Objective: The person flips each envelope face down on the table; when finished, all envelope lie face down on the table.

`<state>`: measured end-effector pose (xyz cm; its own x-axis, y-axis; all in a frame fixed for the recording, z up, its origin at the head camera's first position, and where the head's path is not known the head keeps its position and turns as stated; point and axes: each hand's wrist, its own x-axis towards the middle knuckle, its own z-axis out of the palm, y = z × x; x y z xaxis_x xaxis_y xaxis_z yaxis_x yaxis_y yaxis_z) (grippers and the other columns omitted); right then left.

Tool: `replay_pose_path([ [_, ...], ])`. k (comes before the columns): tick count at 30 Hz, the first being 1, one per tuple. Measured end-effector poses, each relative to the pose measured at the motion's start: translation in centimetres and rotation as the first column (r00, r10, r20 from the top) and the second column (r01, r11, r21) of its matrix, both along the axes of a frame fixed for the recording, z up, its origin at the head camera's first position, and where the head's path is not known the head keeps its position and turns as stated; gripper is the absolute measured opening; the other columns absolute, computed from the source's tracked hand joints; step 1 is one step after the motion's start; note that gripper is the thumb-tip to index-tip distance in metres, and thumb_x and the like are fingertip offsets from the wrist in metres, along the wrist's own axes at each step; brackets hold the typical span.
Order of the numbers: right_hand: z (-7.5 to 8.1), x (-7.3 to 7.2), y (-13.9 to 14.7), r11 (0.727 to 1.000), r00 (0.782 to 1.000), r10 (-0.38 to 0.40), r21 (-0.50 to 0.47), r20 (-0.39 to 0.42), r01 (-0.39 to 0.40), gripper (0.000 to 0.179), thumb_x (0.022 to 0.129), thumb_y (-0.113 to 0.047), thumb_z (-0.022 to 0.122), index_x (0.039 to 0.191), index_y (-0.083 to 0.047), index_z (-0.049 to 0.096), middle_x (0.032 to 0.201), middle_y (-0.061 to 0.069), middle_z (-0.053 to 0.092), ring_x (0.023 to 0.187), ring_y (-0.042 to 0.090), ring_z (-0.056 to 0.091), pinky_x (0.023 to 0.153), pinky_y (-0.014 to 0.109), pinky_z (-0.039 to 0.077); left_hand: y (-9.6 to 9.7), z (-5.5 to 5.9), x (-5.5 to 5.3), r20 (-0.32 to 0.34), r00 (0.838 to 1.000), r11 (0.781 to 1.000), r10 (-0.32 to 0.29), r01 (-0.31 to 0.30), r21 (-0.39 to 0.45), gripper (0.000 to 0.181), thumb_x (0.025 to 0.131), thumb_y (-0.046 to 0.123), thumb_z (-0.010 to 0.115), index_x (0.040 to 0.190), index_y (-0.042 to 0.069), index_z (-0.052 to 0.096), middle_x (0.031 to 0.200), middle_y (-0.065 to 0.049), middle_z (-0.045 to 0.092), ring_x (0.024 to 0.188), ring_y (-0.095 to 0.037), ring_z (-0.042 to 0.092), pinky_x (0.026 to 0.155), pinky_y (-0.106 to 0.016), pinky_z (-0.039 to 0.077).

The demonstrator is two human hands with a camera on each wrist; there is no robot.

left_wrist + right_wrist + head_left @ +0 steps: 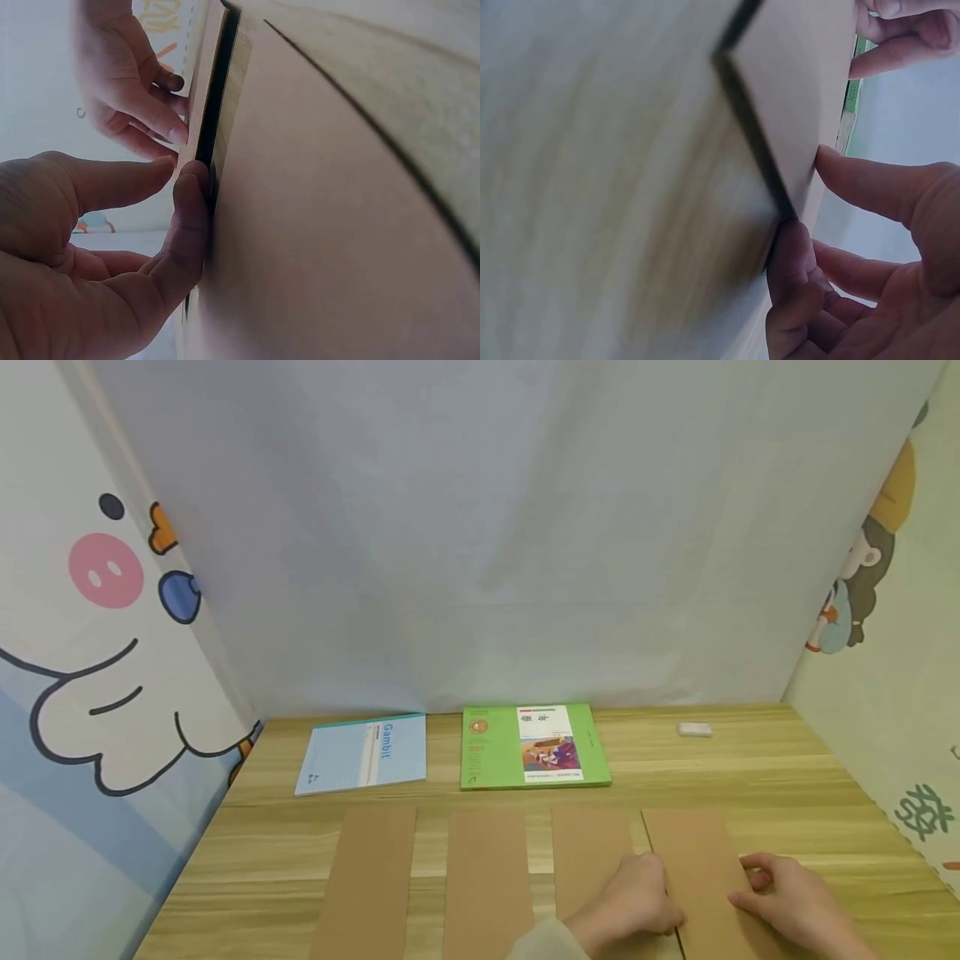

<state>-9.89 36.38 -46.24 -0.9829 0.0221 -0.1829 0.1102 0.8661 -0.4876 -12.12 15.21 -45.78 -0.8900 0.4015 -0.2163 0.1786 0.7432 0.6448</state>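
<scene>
The rightmost brown cardboard panel (693, 852), a flat rectangle with dark edges, lies between my two hands. My left hand (633, 893) pinches its left edge, the thumb over the top face and the curled fingers at the side. On the opposite edge, my right hand (795, 897) grips the panel with thumb on top and fingers against the side, as the right wrist view shows. Just left of it, another brown panel (592, 843) is partly hidden under my left hand and forearm.
Two more brown panels (487, 877) lie further left in the row on the wooden table (240, 843). Behind them are a light blue notebook (345, 760) and a green book (491, 747). A small white block (694, 729) sits at the back right, before a pale curtain (480, 568).
</scene>
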Motion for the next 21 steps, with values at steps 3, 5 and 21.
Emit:
replay_pose_path([
  [3, -0.1, -0.1, 0.0, 1.0, 1.0, 0.002, 0.0, 0.002, -0.002, 0.061, 0.077, -0.031, 0.08, 0.11, 0.015, 0.057, 0.083, 0.004, 0.066, 0.079, 0.026, 0.062, 0.069, 0.046, 0.049, 0.1, 0.1, 0.0, 0.003, 1.0, 0.999, 0.008, -0.008, -0.038, 0.033, 0.064, 0.018, 0.084, 0.051, 0.01, 0.055, 0.066, -0.004, 0.053, 0.055, -0.014, 0.044, 0.052, -0.022, 0.041],
  [5, -0.1, -0.1, 0.0, 1.0, 1.0, 0.001, 0.005, 0.003, -0.001, 0.062, 0.076, -0.032, 0.08, 0.11, 0.014, 0.057, 0.084, 0.004, 0.066, 0.08, 0.027, 0.062, 0.07, 0.047, 0.049, 0.1, 0.1, 0.0, 0.005, 1.0, 0.999, 0.013, -0.013, -0.046, 0.034, 0.064, 0.022, 0.085, 0.05, 0.01, 0.056, 0.064, -0.003, 0.055, 0.058, -0.013, 0.046, 0.057, -0.02, 0.042],
  [21, -0.3, 0.0, 0.1, 1.0, 1.0, -0.014, 0.022, 0.027, 0.013, 0.057, 0.078, -0.032, 0.079, 0.107, 0.011, 0.058, 0.081, 0.001, 0.061, 0.077, 0.022, 0.059, 0.066, 0.044, 0.049, -3.5, -0.3, -0.8, 0.103, 0.987, 0.935, -0.12, 0.078, 0.345, 0.044, 0.076, 0.02, 0.081, 0.112, 0.002, 0.062, 0.052, 0.012, 0.057, 0.043, -0.003, 0.054, 0.044, -0.018, 0.043],
])
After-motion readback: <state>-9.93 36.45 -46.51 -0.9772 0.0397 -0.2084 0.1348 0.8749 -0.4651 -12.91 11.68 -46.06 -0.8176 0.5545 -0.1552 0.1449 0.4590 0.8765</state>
